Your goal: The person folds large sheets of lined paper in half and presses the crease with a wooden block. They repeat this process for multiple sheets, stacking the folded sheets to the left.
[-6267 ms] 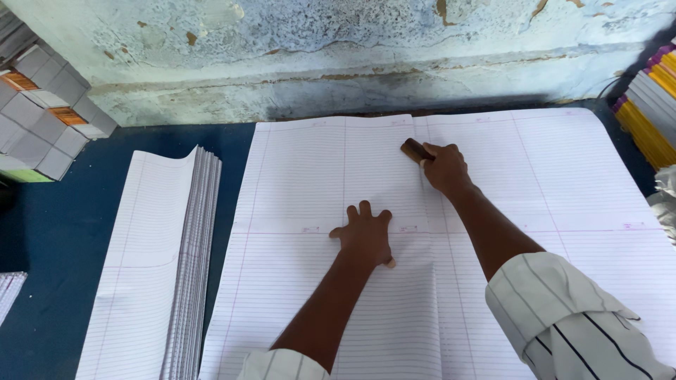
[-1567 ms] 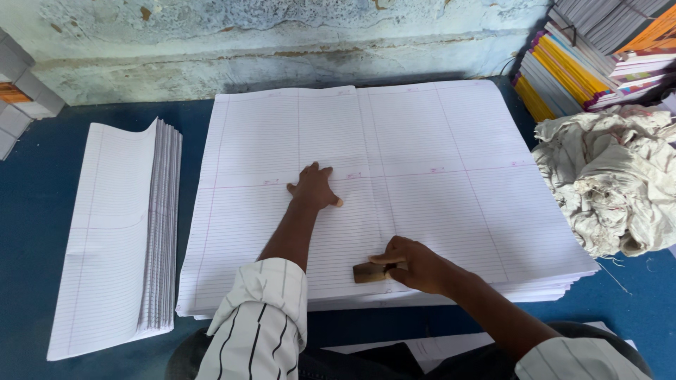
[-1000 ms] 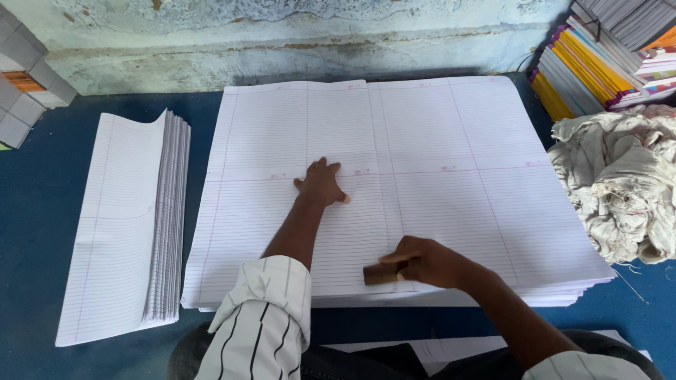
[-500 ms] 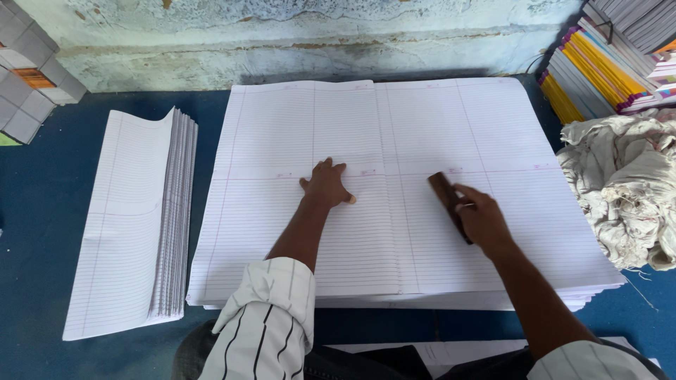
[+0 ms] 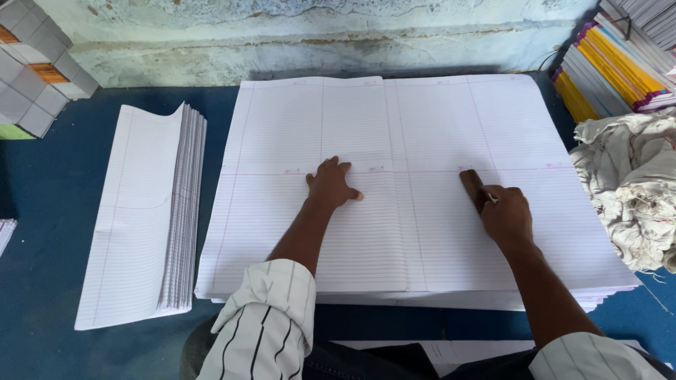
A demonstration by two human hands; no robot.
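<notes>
A thick stack of large white ruled sheets point(image 5: 422, 127) lies flat on the blue table. My left hand point(image 5: 331, 184) presses down near the middle of the top sheet, fingers spread a little. My right hand point(image 5: 505, 214) rests on the right half of the sheet and grips a small brown wooden block point(image 5: 472, 187), which lies flat against the paper and points away from me.
A pile of folded ruled sheets point(image 5: 151, 211) sits to the left. A crumpled white cloth point(image 5: 630, 183) lies at the right edge, with stacked coloured-spine books point(image 5: 612, 70) behind it. Grey stacked bundles point(image 5: 35, 77) stand at the far left. A worn wall point(image 5: 317, 35) bounds the back.
My right hand carried the wooden block from the near edge of the sheet up onto its right half. My left hand stayed pressed near the middle.
</notes>
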